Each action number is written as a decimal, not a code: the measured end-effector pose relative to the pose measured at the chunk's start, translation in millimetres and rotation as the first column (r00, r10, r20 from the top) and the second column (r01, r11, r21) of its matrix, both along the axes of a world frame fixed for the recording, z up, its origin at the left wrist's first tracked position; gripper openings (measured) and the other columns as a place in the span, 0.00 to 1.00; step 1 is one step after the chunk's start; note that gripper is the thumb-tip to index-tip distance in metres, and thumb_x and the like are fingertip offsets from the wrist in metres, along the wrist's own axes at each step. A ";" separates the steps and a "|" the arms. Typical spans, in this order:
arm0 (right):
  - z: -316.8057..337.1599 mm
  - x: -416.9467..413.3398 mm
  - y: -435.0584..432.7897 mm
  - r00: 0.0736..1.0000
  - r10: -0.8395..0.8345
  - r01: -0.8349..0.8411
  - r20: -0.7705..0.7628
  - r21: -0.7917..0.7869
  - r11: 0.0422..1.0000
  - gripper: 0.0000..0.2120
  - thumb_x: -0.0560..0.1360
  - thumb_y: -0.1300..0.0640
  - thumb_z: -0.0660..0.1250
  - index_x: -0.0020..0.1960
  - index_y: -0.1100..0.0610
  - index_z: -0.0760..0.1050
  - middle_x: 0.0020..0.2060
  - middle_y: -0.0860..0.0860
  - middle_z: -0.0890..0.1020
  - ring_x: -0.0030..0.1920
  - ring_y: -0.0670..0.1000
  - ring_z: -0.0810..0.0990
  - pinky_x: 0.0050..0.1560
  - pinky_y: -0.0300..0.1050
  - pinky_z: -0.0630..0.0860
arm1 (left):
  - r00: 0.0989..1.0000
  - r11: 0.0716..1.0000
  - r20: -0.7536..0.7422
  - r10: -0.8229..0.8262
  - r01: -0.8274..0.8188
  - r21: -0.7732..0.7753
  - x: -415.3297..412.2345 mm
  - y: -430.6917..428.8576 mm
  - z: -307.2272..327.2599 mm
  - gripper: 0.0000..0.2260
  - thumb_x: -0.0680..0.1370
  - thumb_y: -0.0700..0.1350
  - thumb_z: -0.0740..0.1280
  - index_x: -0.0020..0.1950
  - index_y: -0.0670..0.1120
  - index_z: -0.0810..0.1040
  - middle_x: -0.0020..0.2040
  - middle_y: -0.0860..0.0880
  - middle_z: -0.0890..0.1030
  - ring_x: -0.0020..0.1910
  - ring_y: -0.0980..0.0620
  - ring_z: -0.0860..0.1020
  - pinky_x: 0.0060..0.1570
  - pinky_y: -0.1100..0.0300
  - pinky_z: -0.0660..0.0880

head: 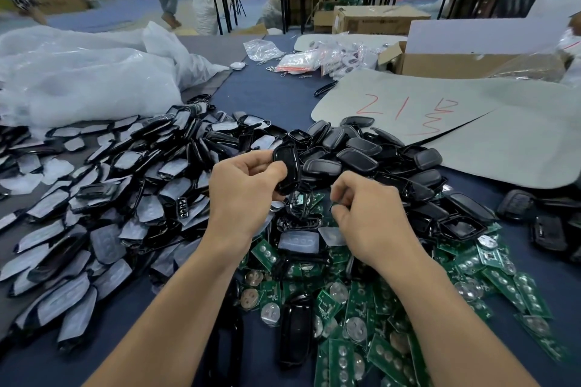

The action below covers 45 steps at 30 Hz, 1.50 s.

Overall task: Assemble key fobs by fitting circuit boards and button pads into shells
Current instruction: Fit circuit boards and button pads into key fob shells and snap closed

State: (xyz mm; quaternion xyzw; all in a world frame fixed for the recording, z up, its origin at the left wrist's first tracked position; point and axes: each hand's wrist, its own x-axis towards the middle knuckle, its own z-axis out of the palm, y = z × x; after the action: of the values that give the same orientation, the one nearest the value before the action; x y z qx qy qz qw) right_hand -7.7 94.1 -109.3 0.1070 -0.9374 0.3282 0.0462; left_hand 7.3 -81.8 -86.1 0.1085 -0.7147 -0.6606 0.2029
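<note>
From the head camera, the left hand (248,185) is gripping a black shell (287,166) and holding it on edge over the middle of the desk (270,94). The right hand (367,214) is hovering near it, not touching. Its fingertips are curling together, but I cannot tell whether they are pinching anything. Green circuit boards (361,308) are lying heaped under both wrists, with a pile of dark shells (361,154) behind.

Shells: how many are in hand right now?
1: a black shell in the left hand. What the right hand pinches, if anything, is too small to tell.
</note>
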 end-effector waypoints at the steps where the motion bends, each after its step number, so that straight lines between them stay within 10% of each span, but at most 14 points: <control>1: 1.0 0.8 2.0 1.000 -0.029 0.030 0.006 -0.102 0.994 0.12 0.77 0.61 0.70 0.44 0.44 0.74 0.37 0.43 0.80 0.40 0.47 0.78 0.43 0.40 0.75 | 1.000 1.000 0.005 0.002 -0.002 -0.002 -0.4 -0.3 -1.5 0.19 0.75 0.38 0.75 0.39 0.66 0.87 0.37 0.52 0.88 0.34 0.52 0.86 0.33 0.65 0.79; 13: 17.9 2.8 2.4 0.971 0.020 0.192 0.239 -0.823 0.534 0.09 0.78 0.68 0.69 0.44 0.56 0.78 0.29 0.50 0.81 0.26 0.49 0.77 0.25 0.38 0.71 | 0.999 0.998 0.050 -0.005 0.008 -0.064 -2.9 1.8 -13.5 0.11 0.76 0.42 0.77 0.47 0.58 0.80 0.40 0.52 0.88 0.24 0.50 0.81 0.25 0.65 0.74; 19: 23.2 5.6 0.9 0.940 0.157 0.237 0.303 -0.910 0.341 0.09 0.78 0.74 0.66 0.52 0.62 0.77 0.33 0.54 0.81 0.31 0.50 0.83 0.31 0.38 0.79 | 0.994 0.995 0.064 -0.084 0.086 -0.040 -5.8 2.6 -19.6 0.12 0.76 0.43 0.76 0.60 0.45 0.85 0.42 0.49 0.88 0.26 0.48 0.82 0.26 0.64 0.75; 31: 31.1 5.4 5.2 0.871 0.341 0.316 0.354 -0.935 0.163 0.10 0.81 0.68 0.62 0.45 0.56 0.76 0.50 0.60 0.87 0.41 0.54 0.85 0.34 0.43 0.80 | 0.998 0.998 0.017 -0.064 0.065 -0.015 -0.8 6.4 -14.2 0.08 0.81 0.45 0.71 0.46 0.53 0.89 0.31 0.54 0.83 0.23 0.59 0.76 0.25 0.68 0.72; 39: 26.4 5.7 4.5 0.905 0.235 0.236 0.356 -0.877 0.419 0.11 0.75 0.69 0.71 0.38 0.56 0.84 0.32 0.53 0.81 0.29 0.48 0.74 0.28 0.36 0.70 | 0.994 0.996 0.064 -0.087 0.088 -0.009 -2.7 5.0 -16.9 0.05 0.79 0.49 0.74 0.53 0.53 0.88 0.42 0.54 0.88 0.38 0.53 0.86 0.34 0.66 0.79; 45: 23.4 4.6 1.7 0.912 0.254 0.224 0.322 -0.910 0.348 0.14 0.75 0.76 0.66 0.45 0.63 0.87 0.40 0.57 0.87 0.42 0.50 0.87 0.48 0.39 0.83 | 0.990 0.990 0.037 -0.135 0.136 -0.028 -0.5 -0.9 -11.1 0.07 0.72 0.56 0.76 0.49 0.58 0.88 0.41 0.53 0.88 0.36 0.57 0.85 0.36 0.61 0.80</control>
State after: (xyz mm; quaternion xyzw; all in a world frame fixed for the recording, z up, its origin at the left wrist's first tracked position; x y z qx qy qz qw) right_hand -3.1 95.8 -85.9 -0.0015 -0.5655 0.8184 -0.1018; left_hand 6.8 -82.7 -97.3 0.0682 -0.7339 -0.6597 0.1468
